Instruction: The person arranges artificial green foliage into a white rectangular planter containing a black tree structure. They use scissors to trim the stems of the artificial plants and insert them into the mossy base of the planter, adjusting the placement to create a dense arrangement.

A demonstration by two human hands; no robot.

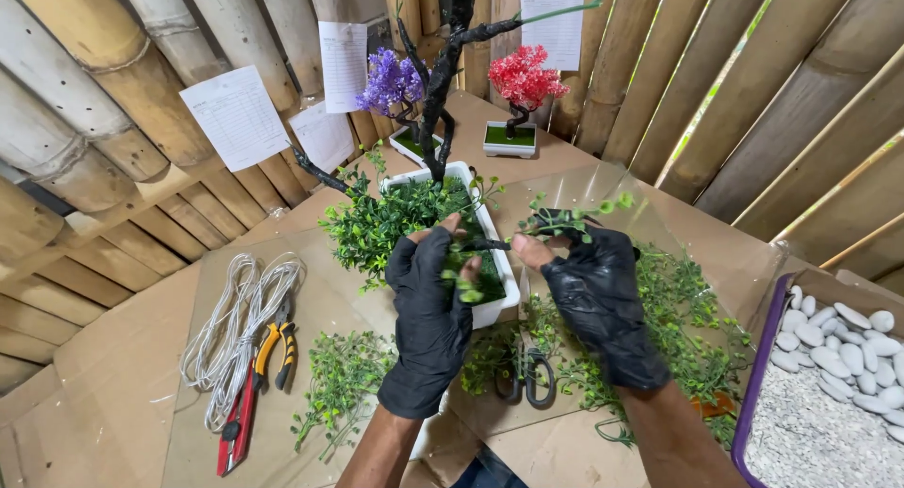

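Both hands wear black fingerless gloves. My left hand (431, 300) grips a bunch of small green artificial leaves (461, 267) over the white rectangular pot (490, 309). My right hand (593, 281) pinches a thin dark stem with a green leafy sprig (574, 215) beside the left hand. From the pot rises a black twisted artificial tree trunk (441, 83), with dense green foliage (386, 219) at its base.
A coil of white wire (235, 318), orange-handled pliers (273, 351) and a red utility knife (235, 422) lie left. Loose green sprigs (339, 380) and black scissors (527, 370) lie on the table. Purple (391, 83) and red (523, 78) mini trees stand behind. White pebbles (838, 342) fill a box at right.
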